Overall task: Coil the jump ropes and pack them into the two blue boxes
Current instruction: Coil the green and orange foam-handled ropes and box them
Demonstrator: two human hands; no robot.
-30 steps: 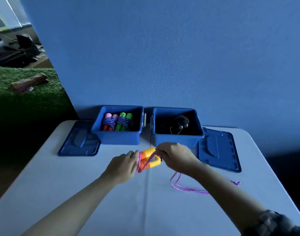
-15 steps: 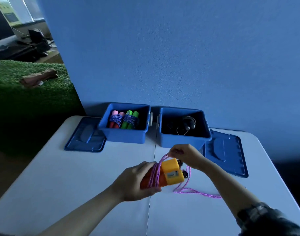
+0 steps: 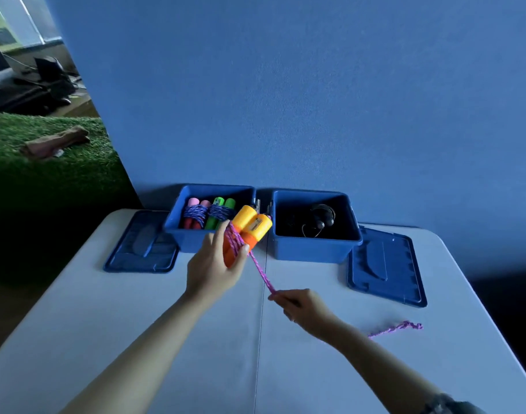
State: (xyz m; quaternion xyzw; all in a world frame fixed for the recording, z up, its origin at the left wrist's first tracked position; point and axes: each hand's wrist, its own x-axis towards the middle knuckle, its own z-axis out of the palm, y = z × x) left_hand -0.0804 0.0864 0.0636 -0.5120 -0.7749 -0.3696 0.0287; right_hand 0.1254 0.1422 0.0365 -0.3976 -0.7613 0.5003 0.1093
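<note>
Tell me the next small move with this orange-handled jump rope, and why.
Probably another wrap: the right hand should carry the taut pink cord around the orange-and-yellow handles that the left hand grips. Only a few turns sit on them, and a loose tail lies on the table.

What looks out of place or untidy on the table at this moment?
Only the rope's loose tail trails uncoiled on the table beside the right hand. Both lids lie flat beside their open boxes. Nothing appears spilled or damaged.
</note>
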